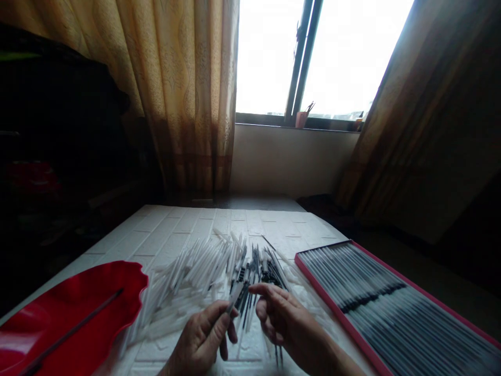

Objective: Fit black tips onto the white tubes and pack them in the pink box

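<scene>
My left hand [205, 337] is closed, with a short pale see-through tube [235, 296] pinched between thumb and fingers and tilted up to the right. Close to the tube's upper end is my right hand [284, 318], its index finger pointing left and its other fingers curled. Thin dark rods [278, 355] show just below the curled fingers; whether they are gripped is unclear. Beyond both hands lies a loose heap of thin dark sticks [256, 261], some with black fittings. To its left spreads a pile of clear, slender tubes [199, 266].
A red scalloped tray [129, 279] at the left holds one long dark stick [78, 329]. On the right, a pink-rimmed shallow box [324, 290] is packed with rows of dark-and-clear sticks [352, 266]. The white brick-patterned tabletop [274, 222] ends before a curtained window [266, 57].
</scene>
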`<state>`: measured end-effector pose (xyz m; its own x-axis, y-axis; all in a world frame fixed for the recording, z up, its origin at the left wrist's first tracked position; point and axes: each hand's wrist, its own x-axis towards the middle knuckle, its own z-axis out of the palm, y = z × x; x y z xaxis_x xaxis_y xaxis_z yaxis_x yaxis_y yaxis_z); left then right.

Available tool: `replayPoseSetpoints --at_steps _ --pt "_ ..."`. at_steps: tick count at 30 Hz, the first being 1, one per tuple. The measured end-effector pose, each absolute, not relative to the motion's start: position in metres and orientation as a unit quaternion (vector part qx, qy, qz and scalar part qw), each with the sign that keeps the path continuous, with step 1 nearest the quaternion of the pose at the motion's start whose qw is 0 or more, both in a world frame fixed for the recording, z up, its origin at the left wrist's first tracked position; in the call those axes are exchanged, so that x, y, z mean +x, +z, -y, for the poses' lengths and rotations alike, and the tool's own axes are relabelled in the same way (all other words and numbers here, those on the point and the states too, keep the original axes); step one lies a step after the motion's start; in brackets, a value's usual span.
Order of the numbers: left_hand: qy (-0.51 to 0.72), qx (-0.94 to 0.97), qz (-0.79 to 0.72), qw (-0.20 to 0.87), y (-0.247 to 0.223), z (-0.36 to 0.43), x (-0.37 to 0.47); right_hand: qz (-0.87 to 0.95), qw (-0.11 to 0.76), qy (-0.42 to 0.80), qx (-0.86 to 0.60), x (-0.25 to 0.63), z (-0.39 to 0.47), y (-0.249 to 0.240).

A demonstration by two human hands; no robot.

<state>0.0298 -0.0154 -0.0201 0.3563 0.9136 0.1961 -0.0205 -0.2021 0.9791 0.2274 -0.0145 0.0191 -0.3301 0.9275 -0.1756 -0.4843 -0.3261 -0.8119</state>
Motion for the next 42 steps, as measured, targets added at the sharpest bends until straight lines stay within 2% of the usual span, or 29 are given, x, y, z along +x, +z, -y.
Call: replayPoseSetpoints --at_steps 8,15,20,25,31,36,42 --pt "0.462 0.549 -0.380 0.584 -0.019 0.009 0.032 0.426 0.474 0.654 -0.408 0.247 0.008 0.024" --pt "0.480 0.492 -0.390 0.613 -0.017 0.005 0.031 0.671 0.403 0.364 -0.504 0.264 0.002 0.023" --pt "0.481 0.480 -0.394 0.619 -0.018 0.003 0.029 0.777 0.305 0.236 -0.497 0.265 0.006 0.026" --pt "0.479 0.476 -0.398 0.621 -0.016 0.006 0.029 0.842 0.214 0.218 -0.445 0.260 0.014 0.030" --pt "0.472 0.488 -0.392 0.621 -0.012 0.006 0.030 0.857 0.129 0.170 -0.470 0.264 0.017 0.029" --pt "0.469 0.500 -0.390 0.615 -0.014 0.008 0.030 0.847 0.110 0.129 -0.504 0.275 0.011 0.030" --pt "0.481 0.515 -0.403 0.584 -0.015 0.012 0.032 0.821 0.139 0.065 -0.549 0.277 0.006 0.030"
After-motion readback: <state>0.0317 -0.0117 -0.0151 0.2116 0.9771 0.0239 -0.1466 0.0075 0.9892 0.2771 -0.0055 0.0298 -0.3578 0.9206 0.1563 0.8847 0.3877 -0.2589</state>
